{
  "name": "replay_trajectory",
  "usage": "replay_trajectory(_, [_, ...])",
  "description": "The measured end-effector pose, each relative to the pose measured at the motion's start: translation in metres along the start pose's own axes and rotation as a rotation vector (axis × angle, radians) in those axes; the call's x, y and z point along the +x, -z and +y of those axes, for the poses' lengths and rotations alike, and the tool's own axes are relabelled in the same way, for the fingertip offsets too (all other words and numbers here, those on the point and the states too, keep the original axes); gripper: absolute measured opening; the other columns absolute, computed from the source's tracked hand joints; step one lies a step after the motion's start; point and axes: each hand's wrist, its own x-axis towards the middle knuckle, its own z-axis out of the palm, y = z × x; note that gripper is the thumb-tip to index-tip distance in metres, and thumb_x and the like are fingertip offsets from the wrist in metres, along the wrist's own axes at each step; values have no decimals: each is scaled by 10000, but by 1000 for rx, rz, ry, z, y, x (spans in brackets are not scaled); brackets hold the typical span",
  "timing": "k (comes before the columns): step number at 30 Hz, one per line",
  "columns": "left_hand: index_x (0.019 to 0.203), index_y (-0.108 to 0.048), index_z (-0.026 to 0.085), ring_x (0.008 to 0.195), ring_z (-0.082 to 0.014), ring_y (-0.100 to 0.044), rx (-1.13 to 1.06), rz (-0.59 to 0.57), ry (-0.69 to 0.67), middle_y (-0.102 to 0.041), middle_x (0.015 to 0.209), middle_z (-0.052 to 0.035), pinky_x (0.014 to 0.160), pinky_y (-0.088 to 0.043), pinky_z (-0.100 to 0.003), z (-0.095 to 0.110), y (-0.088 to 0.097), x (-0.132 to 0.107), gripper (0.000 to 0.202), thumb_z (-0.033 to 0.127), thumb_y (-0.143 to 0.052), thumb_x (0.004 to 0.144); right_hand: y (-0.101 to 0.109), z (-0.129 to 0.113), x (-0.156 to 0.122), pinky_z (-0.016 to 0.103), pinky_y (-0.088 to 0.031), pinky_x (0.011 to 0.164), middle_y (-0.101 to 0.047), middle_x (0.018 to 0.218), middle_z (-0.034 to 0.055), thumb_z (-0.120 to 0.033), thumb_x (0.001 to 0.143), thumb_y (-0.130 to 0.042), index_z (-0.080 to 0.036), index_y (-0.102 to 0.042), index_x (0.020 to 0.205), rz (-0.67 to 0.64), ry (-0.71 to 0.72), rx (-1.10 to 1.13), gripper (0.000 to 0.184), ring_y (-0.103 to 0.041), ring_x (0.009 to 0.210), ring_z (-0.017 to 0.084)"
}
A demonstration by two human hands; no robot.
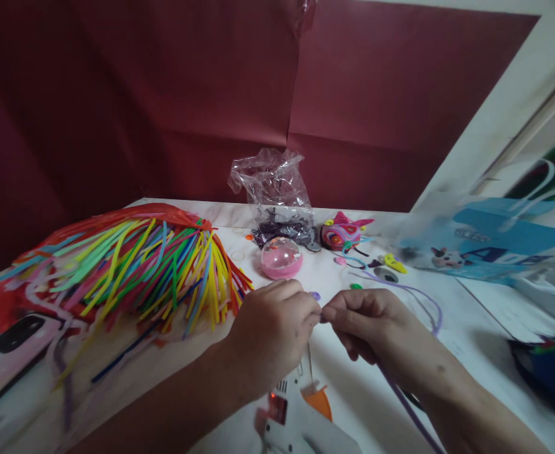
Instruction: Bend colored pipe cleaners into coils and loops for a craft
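Note:
My left hand (pixel 277 325) and my right hand (pixel 376 321) meet in front of me, fingertips pinched closely together. A tiny dark piece (pixel 323 317) shows between them; its kind is too small to tell. From beneath my right hand a purple strand (pixel 412 410), like a pipe cleaner, runs down toward me. Another purple strand (pixel 431 302) curves on the table behind the right wrist. Below both hands lies a white device (pixel 301 419) with a red light and an orange part (pixel 320 403), resembling a glue gun. Just behind the left hand stands a clear-topped pink ball (pixel 281 258).
Colourful pipe cleaners (pixel 164 271) in a red wrapper spread at left, near a phone (pixel 17 347). Behind stand a clear plastic bag (pixel 277 189) with dark contents and a pink coiled figure (pixel 344 232). A grey disc (pixel 385 275) and a blue bag (pixel 490 239) are at right.

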Motion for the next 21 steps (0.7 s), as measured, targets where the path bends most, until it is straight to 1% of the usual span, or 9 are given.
replay_trajectory(2, [700,-631,153,652,-123,-549,-53,64,7,-592,673,-20,575,-421,-225,1,0,1,162,111,-497,780,0,0,1,160,-180,307,-497,376,-46,-297,665,-686,-142,-560,520,-43,-7,94,246,-331,294,25])
replay_trajectory(4, [681,-628,151,638,-110,-550,-150,138,40,-583,662,-13,561,-422,-206,2,-1,1,139,96,-526,757,1,-1,0,157,-191,308,-513,389,-44,-295,635,-714,-134,-586,552,-73,-19,185,222,-328,288,20])
replay_trajectory(7, [649,-616,135,599,-89,-546,-298,221,97,-572,634,-5,537,-417,-179,5,-4,-1,114,74,-564,730,0,-2,-1,160,-251,323,-511,390,-50,-313,604,-742,-126,-599,566,-102,-39,304,239,-292,279,7])
replay_trajectory(9, [637,-611,129,578,-80,-540,-360,262,121,-565,617,-1,530,-415,-171,7,-6,-2,110,65,-577,720,-1,-3,-2,160,-284,336,-503,385,-57,-313,605,-746,-126,-599,561,-120,-50,362,242,-276,282,0])
replay_trajectory(14, [642,-620,137,570,-80,-544,-455,351,189,-571,607,6,527,-421,-171,10,-10,-4,104,56,-593,700,-6,-3,-2,157,-311,343,-496,393,-66,-273,620,-739,-121,-600,560,-135,-43,450,215,-266,277,-9])
replay_trajectory(18, [651,-633,158,585,-91,-555,-499,387,252,-578,617,8,537,-433,-185,9,-15,-4,111,69,-592,703,-11,-2,-2,163,-353,356,-478,405,-78,-262,610,-746,-122,-600,577,-118,-44,510,205,-274,285,-5])
replay_trajectory(21, [665,-645,169,588,-89,-555,-516,411,260,-578,621,13,547,-440,-186,9,-18,-5,116,71,-595,703,-13,-2,-2,164,-362,356,-474,418,-80,-267,616,-741,-116,-607,590,-109,-46,533,204,-274,287,-5])
